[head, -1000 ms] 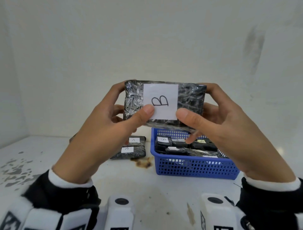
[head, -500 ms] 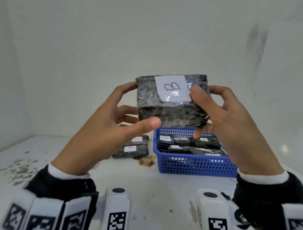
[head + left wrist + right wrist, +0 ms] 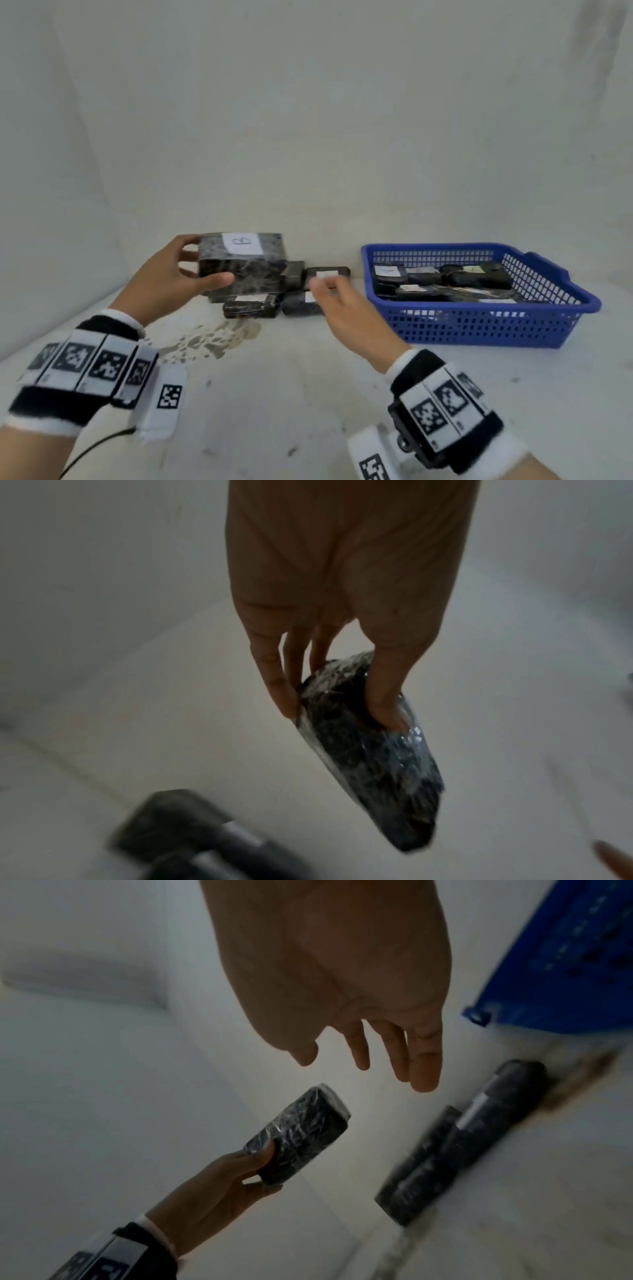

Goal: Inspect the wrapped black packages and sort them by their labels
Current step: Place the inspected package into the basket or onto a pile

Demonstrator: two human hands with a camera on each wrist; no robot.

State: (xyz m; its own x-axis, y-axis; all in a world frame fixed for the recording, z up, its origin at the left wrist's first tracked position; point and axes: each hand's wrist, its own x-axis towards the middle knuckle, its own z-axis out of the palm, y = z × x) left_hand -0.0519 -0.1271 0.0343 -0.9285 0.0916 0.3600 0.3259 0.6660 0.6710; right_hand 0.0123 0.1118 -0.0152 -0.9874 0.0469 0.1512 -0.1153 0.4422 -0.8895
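The blue basket (image 3: pixel 479 329), to the right of your right hand (image 3: pixel 346 308), is waiting with unsorted packages. Your left hand (image 3: pixel 171 277) is gripping the B package (image 3: pixel 239 267) by its end, label upward for reading, above the small packages (image 3: pixel 250 305). Your right hand is hanging open, holding nothing.

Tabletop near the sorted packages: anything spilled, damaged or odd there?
A brown, flaky stain marks the white table just in front of the small packages. It looks like old rust or chipped paint, not a fresh spill. The wrapping looks intact.
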